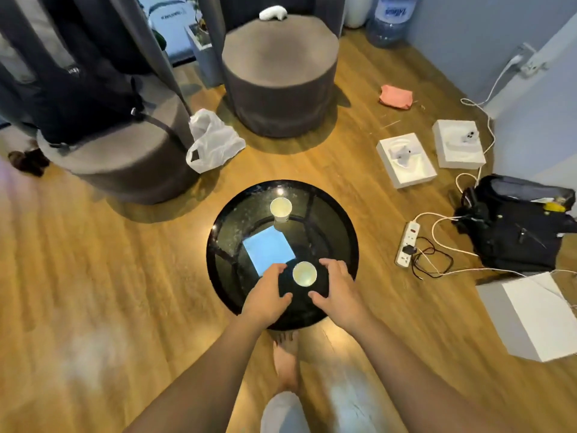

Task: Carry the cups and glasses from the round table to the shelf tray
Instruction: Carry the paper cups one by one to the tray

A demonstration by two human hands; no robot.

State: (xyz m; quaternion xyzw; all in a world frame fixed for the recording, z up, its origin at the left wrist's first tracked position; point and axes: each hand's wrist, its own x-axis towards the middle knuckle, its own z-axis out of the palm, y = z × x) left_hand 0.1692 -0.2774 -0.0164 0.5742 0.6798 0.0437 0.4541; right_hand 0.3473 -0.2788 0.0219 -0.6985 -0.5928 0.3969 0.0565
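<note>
Round table, black and glossy, seen from above. Near cup stands at about 6 o'clock on the top; far cup stands at about 12 o'clock, well apart from it. A blue sheet lies between them at centre, its near corner just beside the near cup.

Left hand sits at 9 o'clock of the near cup, right hand at 3 o'clock. Both are spread, fingers loosely curved toward the cup; a gap shows on each side, so neither hand holds anything.

Handling, as judged: both cups look like small paper cups, pale inside, probably very light. Whether they hold liquid cannot be told. Thin walls would buckle under a hard squeeze, so the grip should be gentle, round the side wall below the stiffer rolled rim, thumb opposite fingers. A cup this light tips easily and could slide on the glossy top if nudged before it is enclosed. One hand is enough for each cup, so the far cup could go in the other hand. Keep both upright while carrying.

The shelf tray is not in view.
</note>
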